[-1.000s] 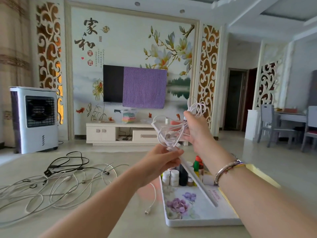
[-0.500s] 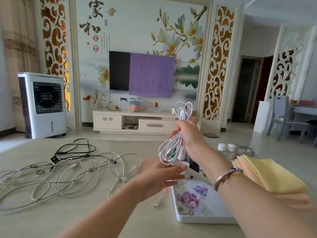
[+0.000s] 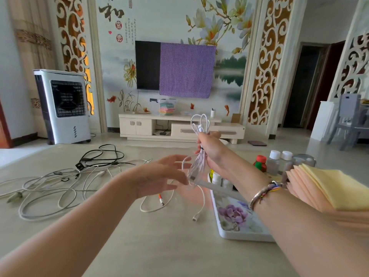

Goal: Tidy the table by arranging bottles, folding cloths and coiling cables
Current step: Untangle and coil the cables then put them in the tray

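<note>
My right hand [image 3: 211, 148] grips a bundle of looped white cable [image 3: 199, 124] above the table, loops sticking out above the fist and hanging below it. The cable's loose tail [image 3: 201, 204] drops to the table and ends in a small plug. My left hand [image 3: 159, 174] hovers just left of the lower loops with fingers spread and relaxed, its fingertips beside them. A tangle of white and black cables [image 3: 65, 176] lies on the table at the left. Small bottles [image 3: 275, 162] stand at the far end of a floral tray [image 3: 235, 216]. Folded yellow and peach cloths [image 3: 329, 188] lie stacked at the right.
The beige table [image 3: 159, 242] runs from the near edge to the middle of the view. Beyond it stand a white air cooler [image 3: 63, 106], a low TV cabinet [image 3: 179, 126] and a wall TV partly covered by a purple cloth [image 3: 185, 70].
The camera has tilted down and the view shifted left. My left hand let go of the lower loops and opened. My right hand holds the bundle lower than before.
</note>
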Motion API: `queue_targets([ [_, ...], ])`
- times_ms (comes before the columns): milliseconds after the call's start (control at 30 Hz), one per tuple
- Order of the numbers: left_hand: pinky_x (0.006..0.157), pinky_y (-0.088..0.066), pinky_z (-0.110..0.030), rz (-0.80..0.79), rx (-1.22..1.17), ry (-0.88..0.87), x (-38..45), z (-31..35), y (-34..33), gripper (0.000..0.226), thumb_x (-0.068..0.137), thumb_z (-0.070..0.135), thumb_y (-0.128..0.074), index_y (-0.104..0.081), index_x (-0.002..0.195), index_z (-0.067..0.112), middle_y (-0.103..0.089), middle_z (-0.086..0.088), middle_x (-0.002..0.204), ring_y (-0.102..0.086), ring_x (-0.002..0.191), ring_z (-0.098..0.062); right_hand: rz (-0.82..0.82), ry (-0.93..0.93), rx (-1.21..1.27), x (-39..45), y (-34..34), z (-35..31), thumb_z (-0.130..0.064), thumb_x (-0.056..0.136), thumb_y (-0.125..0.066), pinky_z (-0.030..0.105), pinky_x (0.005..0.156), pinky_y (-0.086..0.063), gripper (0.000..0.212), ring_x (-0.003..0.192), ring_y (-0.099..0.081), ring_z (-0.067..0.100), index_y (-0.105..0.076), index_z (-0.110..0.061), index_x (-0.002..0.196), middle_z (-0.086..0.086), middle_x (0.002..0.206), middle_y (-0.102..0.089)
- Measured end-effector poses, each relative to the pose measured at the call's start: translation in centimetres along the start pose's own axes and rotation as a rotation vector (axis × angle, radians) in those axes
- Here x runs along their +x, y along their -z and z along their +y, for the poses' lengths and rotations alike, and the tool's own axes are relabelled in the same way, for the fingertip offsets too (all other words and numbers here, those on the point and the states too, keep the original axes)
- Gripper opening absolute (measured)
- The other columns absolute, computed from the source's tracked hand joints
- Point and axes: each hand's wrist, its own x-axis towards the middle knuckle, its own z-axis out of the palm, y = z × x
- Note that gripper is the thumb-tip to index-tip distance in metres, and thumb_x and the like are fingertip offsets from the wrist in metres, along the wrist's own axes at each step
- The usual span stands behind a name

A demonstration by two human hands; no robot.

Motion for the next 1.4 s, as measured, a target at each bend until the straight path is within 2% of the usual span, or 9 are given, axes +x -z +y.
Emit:
queue_targets([
  [100,0.093,-0.04,-0.038,0.182,0.015,0.035,-0.6,0.1,0.2,0.051,0.077,-0.012,-0.056,-0.057,0.123,0.009,-0.058,-0.007,0.132,-0.052,0.101,-0.022,0.068,-0.024,-0.033,-0.1,-0.5,0.5,-0.008,0.093,-0.037,0.03,0.067,-0.037,0.015,0.067,-0.035,0.013,-0.024,-0.015,0.092,0.001,0.081,-0.032],
  [233,0.098,-0.04,-0.038,0.277,0.213,0.035,-0.6,-0.2,-1.4,0.05,0.09,0.01,-0.059,-0.043,0.137,0.021,-0.058,0.006,0.125,-0.056,0.106,-0.014,0.1,-0.129,-0.064,-0.3,-1.3,1.2,-0.011,0.092,-0.04,0.035,0.077,-0.046,0.017,0.08,-0.044,0.02,-0.023,-0.017,0.091,0.006,0.088,-0.039],
  [400,0.053,-0.035,-0.017,0.376,0.382,-0.008,2.0,-1.9,-4.8,0.031,0.099,0.022,-0.044,-0.038,0.129,0.024,-0.056,0.004,0.109,-0.05,0.08,-0.007,-0.076,-0.226,-0.007,-1.2,-1.8,0.9,-0.001,0.087,-0.043,0.034,0.068,-0.038,0.034,0.075,-0.04,0.021,-0.035,-0.008,0.119,0.008,0.08,-0.038],
  [533,0.061,-0.039,-0.014,0.481,0.265,-0.106,4.4,-2.9,-5.8,0.021,0.096,0.005,-0.039,-0.038,0.114,0.017,-0.051,0.003,0.095,-0.048,0.081,-0.006,-0.327,-0.209,0.117,-2.5,0.0,0.4,-0.001,0.092,-0.043,0.028,0.071,-0.038,0.012,0.067,-0.041,0.015,-0.051,-0.008,0.085,0.007,0.073,-0.041],
  [600,0.062,-0.038,-0.016,0.538,0.167,-0.092,4.9,-3.1,-6.1,0.022,0.095,0.004,-0.041,-0.033,0.114,0.012,-0.046,0.0,0.098,-0.046,0.091,-0.013,-0.362,-0.159,0.173,-2.9,1.7,0.8,-0.001,0.095,-0.043,0.025,0.081,-0.046,0.017,0.076,-0.051,0.015,-0.057,-0.008,0.101,0.009,0.083,-0.053],
  [733,0.062,-0.036,-0.025,0.567,0.129,-0.055,5.6,-3.6,-5.8,0.019,0.096,0.007,-0.042,-0.033,0.112,0.011,-0.041,-0.001,0.091,-0.042,0.077,-0.011,-0.154,-0.03,-0.571,-3.3,5.8,3.3,-0.011,0.096,-0.049,0.029,0.093,-0.047,0.023,0.112,-0.056,0.017,-0.061,-0.014,0.116,0.004,0.119,-0.06],
  [867,0.062,-0.033,-0.028,0.58,0.01,-0.032,5.5,-3.4,-5.2,0.012,0.096,0.004,-0.041,-0.047,0.088,0.009,-0.045,-0.005,0.077,-0.041,0.066,-0.015,-0.275,-0.134,-1.142,-5.2,10.5,6.9,-0.018,0.093,-0.053,0.032,0.093,-0.049,0.028,0.109,-0.058,0.021,-0.063,-0.014,0.119,0.005,0.122,-0.062],
  [1300,0.072,-0.054,-0.042,0.549,-0.575,0.087,1.2,-2.0,-1.2,0.022,0.087,0.02,-0.048,-0.038,0.068,0.014,-0.039,0.0,0.062,-0.036,0.052,-0.016,-0.157,0.161,-1.173,-8.8,14.3,7.7,-0.025,0.092,-0.056,0.021,0.067,-0.04,0.009,0.086,-0.051,0.004,-0.052,-0.031,0.097,-0.017,0.094,-0.051],
  [1400,0.051,-0.059,-0.039,0.589,-0.536,0.055,1.3,-1.8,-1.1,0.026,0.091,0.011,-0.058,-0.042,0.072,0.008,-0.039,-0.006,0.065,-0.042,0.046,-0.016,-0.191,0.193,-1.147,-9.0,14.4,6.7,-0.022,0.092,-0.054,0.021,0.063,-0.037,0.017,0.08,-0.049,0.002,-0.047,-0.035,0.084,-0.014,0.09,-0.052],
])
